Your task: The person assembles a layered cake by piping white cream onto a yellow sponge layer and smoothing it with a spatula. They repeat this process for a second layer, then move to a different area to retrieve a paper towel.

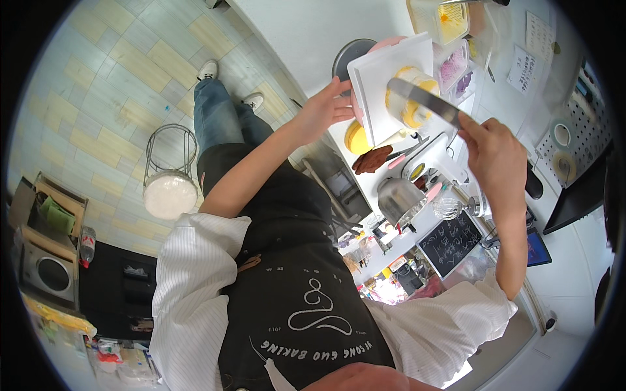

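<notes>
My right hand [499, 151] grips a metal icing spatula [425, 97], with its broad, round-tipped blade over a small cake [411, 97] covered in white and yellow cream. Under the cake lies a white square board [371, 93], on a pink turntable [358, 111] that shows at the board's edges. At the board's left edge is my left hand [325, 110], its fingers spread and their tips at the turntable's rim. Beside the board sit a yellow round piece [358, 138], which looks like a sponge layer, and a brown crumpled item [372, 160].
A steel mixing bowl [398, 198] and a wire whisk [448, 208] are nearer my body on the worktop. Plastic baskets [453, 63] stand beyond the cake. A dark round pan [353, 54] is behind the board. On the floor at left is a round-seated stool [170, 194].
</notes>
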Demonstrator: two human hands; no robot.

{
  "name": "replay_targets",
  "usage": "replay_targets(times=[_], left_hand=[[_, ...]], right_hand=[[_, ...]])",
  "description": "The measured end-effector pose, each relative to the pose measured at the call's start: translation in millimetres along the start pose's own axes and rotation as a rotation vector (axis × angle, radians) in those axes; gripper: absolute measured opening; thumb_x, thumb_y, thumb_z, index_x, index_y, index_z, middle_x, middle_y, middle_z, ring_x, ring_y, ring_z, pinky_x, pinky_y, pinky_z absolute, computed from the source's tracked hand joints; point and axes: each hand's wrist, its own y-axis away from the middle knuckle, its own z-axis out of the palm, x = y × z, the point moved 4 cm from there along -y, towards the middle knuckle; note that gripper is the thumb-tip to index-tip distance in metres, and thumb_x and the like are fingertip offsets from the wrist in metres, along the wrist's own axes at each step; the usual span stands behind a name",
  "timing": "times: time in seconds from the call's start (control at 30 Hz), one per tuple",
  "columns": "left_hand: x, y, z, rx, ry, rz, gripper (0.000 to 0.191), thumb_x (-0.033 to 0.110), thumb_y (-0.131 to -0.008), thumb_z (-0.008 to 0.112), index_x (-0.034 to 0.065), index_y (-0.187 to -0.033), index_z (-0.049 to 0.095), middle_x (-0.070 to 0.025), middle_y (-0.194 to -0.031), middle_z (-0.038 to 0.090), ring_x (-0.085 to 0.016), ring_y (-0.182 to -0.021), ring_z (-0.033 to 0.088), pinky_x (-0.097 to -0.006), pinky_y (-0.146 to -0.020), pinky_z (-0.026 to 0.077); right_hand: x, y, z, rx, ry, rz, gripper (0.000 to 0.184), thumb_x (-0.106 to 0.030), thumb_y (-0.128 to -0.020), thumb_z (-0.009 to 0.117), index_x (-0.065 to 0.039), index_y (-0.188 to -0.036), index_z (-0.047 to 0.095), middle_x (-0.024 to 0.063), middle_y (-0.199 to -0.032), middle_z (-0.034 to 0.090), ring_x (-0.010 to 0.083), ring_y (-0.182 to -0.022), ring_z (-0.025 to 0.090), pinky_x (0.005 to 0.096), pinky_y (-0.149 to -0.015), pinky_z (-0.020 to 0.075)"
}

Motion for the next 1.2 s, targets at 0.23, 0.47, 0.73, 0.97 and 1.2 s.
replay_targets(times=[0.23,0.47,0.73,0.97,1.2], left_hand=[[52,-16,8,-0.014,0.048,0.167,0.074,0.058,-0.106,0.024,0.0048,-0.158,0.029,-0.0197,-0.148,0.051,-0.032,-0.135,0.051,-0.0436,-0.118,0.032],[55,-16,7,0.078,0.021,0.159,0.077,0.057,-0.106,0.03,-0.0061,-0.148,0.042,-0.0197,-0.15,0.048,-0.027,-0.139,0.046,-0.0396,-0.118,0.033],[67,-15,26,0.182,-0.223,0.152,0.073,0.052,-0.107,0.035,-0.0058,-0.151,0.038,-0.017,-0.156,0.041,-0.024,-0.143,0.04,-0.0382,-0.118,0.032],[68,-12,36,0.267,-0.45,0.121,0.071,0.052,-0.106,0.038,-0.002,-0.152,0.038,-0.0132,-0.156,0.042,-0.024,-0.141,0.04,-0.0387,-0.117,0.03],[67,-4,41,0.335,-0.49,0.136,0.067,0.05,-0.106,0.039,0.0022,-0.152,0.04,-0.0103,-0.154,0.044,-0.023,-0.14,0.041,-0.0396,-0.117,0.03]], right_hand=[[-22,40,8,-0.029,-0.034,-0.089,0.036,-0.013,-0.08,0.074,-0.011,-0.116,0.071,0.005,-0.077,0.055,0.0229,-0.073,0.06,0.0362,-0.062,0.0509],[2,126,66,0.14,-0.637,0.316,0.033,-0.01,-0.081,0.08,-0.012,-0.114,0.077,0.0061,-0.081,0.068,0.0203,-0.07,0.066,0.0343,-0.062,0.0526],[-60,170,220,0.616,-1.066,0.679,0.033,0.001,-0.09,0.073,0.0,-0.123,0.071,0.0093,-0.098,0.074,0.0126,-0.085,0.064,0.0272,-0.081,0.0509],[-103,141,241,0.892,-1.246,0.758,0.034,-0.007,-0.087,0.077,-0.009,-0.121,0.074,0.0108,-0.085,0.069,0.0202,-0.073,0.063,0.0318,-0.067,0.0511],[-91,136,291,0.926,-0.879,0.877,0.044,-0.008,-0.08,0.082,-0.022,-0.121,0.076,0.0088,-0.084,0.066,0.0259,-0.075,0.063,0.0374,-0.067,0.0533]])
